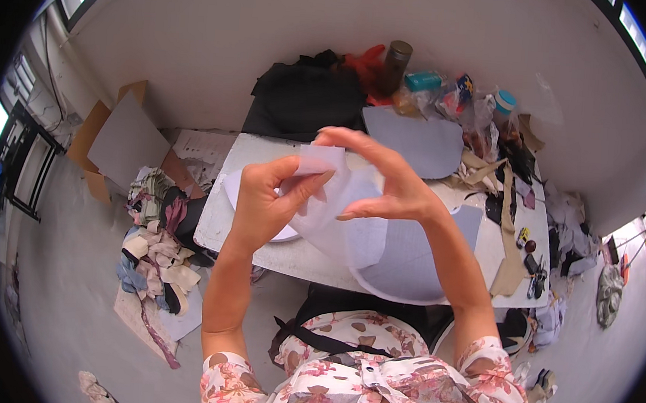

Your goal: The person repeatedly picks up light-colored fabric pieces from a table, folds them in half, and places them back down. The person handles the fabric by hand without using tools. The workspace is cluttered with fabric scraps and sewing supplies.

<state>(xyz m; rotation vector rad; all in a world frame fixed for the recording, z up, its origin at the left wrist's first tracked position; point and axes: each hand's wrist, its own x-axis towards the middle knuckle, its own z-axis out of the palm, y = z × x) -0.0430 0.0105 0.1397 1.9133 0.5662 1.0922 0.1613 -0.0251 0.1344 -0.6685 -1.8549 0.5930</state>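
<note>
In front of me, above the table, my left hand (266, 203) pinches a sheer white piece of fabric (326, 238) between thumb and fingers. The folded upper edge of the fabric stands up past the fingertips. My right hand (400, 187), slightly blurred, curves around the fabric's right side with thumb and fingers wide apart. Its fingertips are close to the top edge; whether they touch is hard to tell. Below the hands, a grey-blue cut panel with a pale curved edge (414, 269) lies at the table's front. White pieces (237, 187) lie partly hidden behind my left hand.
The white table (220, 225) carries black fabric (307, 102), a grey panel (417, 140), beige strips (509, 270) and small scissors or snips (536, 281). A jar (397, 66) and plastic bags (483, 123) stand along the wall. Fabric scraps (156, 263) and a cardboard box (87, 157) are at left.
</note>
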